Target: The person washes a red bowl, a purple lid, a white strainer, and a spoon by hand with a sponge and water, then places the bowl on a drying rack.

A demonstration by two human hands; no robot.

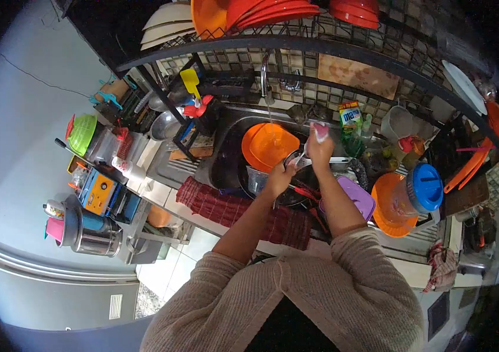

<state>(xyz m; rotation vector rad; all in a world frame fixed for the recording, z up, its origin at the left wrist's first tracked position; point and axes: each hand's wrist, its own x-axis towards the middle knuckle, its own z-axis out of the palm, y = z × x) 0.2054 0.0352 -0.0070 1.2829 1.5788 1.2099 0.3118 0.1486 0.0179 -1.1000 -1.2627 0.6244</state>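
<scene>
Over the sink (217,126), my left hand (282,179) is closed round a light-coloured utensil (301,160); its exact kind is hard to make out. Just above and to the right, my right hand (320,151) grips a pink, foamy sponge (320,131), which sits apart from most of the utensil. Orange bowls (274,145) lie in the basin behind my left hand, under a thin stream from the faucet (263,76). A clear plastic container (256,180) and a dark pan (292,198) are below my hands, partly hidden by my forearms.
A dark red cloth (238,211) lies along the counter's front edge. At right are a purple lid (355,196), an orange plate (385,225) and a blue-lidded jug (425,188). A black rack (296,42) with stacked bowls spans overhead. A yellow spatula (190,81) stands at left.
</scene>
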